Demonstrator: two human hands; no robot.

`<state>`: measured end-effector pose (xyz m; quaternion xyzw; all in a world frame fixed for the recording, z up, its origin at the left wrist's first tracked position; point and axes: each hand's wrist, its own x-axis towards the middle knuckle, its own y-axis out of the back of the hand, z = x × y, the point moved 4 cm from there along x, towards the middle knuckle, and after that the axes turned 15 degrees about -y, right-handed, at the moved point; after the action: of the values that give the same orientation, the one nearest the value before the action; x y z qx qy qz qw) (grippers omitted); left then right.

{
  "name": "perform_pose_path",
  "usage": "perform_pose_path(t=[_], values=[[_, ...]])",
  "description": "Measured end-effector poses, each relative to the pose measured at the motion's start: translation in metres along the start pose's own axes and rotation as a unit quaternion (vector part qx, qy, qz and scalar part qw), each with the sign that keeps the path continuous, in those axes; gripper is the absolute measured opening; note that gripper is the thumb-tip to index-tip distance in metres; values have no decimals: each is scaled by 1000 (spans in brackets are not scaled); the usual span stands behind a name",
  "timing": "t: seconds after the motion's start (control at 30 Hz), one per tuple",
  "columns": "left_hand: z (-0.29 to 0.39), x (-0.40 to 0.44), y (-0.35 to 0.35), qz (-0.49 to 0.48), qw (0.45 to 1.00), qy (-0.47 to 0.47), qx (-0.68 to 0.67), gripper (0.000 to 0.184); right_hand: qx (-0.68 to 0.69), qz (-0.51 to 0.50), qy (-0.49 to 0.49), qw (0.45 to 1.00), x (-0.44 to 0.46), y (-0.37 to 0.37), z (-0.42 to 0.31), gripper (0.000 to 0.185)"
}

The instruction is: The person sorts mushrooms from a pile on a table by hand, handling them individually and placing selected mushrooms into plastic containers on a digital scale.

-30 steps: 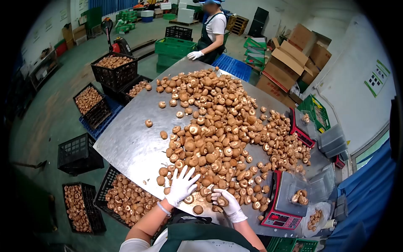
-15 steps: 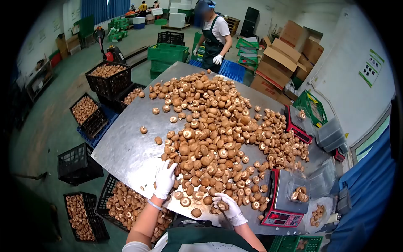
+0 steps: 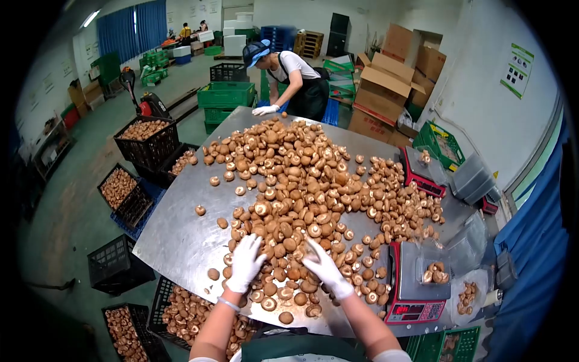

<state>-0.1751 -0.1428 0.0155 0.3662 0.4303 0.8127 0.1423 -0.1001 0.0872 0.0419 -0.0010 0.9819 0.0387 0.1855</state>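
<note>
Left hand (image 3: 245,265), fingers spread open against mushrooms (image 3: 314,230) on the bench (image 3: 175,235), right hand (image 3: 327,269), fingers touching the pile, grip unclear.

Nothing can be read: red digits (image 3: 409,309) on the scale (image 3: 393,289), the wall sign (image 3: 517,70) and print (image 3: 382,130) on a carton (image 3: 360,125) are too small.

We have brown, rounded mushrooms (image 3: 294,206) piled loose across the metal table (image 3: 172,241), many cap up, others tipped to show pale undersides and stems. A few strays (image 3: 200,210) lie apart toward the left. At the far end, we can't quite tell which way each faces.
</note>
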Motion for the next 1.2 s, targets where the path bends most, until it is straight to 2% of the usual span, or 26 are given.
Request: perform_pose_path(t=[0.07,0.1,0.13,0.2,0.23,0.33,0.47,0.5,0.53,0.6,0.63,0.73,0.8,0.87,0.93,1.0,1.07,1.13,1.17,1.2], values=[[17,9,-18,-28,1000,-8,-7,63,-206,51,109,971,47,-11,-21,80],[20,9,-28,-64,998,-3,-5,68,-286,92,122,946,62,-18,-34,83],[23,6,-36,-60,998,-13,-8,64,-362,133,135,913,75,-24,-44,86],[28,-2,-37,-54,998,-27,13,61,-505,126,53,852,99,-36,-39,84],[31,-5,-32,-32,998,-51,26,55,-527,87,30,845,102,-39,-36,77],[32,-25,-18,-52,996,-65,-8,52,-568,66,126,811,79,-51,-24,66],[42,-48,9,-25,998,-62,2,46,-637,133,236,721,28,-67,-3,50],[37,-58,7,-15,998,-56,-10,46,-660,127,262,692,21,-72,11,50],[39,-62,14,-24,998,-42,-29,47,-677,88,252,686,7,-80,14,49],[36,-74,14,-35,998,-18,-43,47,-677,16,226,700,-5,-96,56,48],[36,-78,18,-28,998,-15,-45,48,-698,37,241,674,-21,-103,57,54],[31,-92,33,25,998,19,-59,48,-672,7,205,711,-37,-98,61,53],[30,-101,63,49,993,77,-69,48,-607,-7,231,760,-49,-88,54,59],[6,-142,75,84,980,172,-46,47,-526,-35,219,821,-61,-76,38,54],[-10,-171,97,88,972,218,19,45,-504,-32,198,840,-67,-61,20,48],[-20,-192,108,15,957,239,163,41,-448,0,179,876,-58,-38,16,35],[-21,-189,106,35,961,227,153,40,-386,49,148,909,-40,-22,-3,33],[-16,-168,99,88,971,191,113,37,-396,98,119,906,-10,-21,-12,33],[-9,-152,90,93,973,203,53,37,-417,123,113,893,2,-27,-20,35],[1,-130,83,99,972,214,-6,37,-497,158,114,846,21,-34,-13,45]])
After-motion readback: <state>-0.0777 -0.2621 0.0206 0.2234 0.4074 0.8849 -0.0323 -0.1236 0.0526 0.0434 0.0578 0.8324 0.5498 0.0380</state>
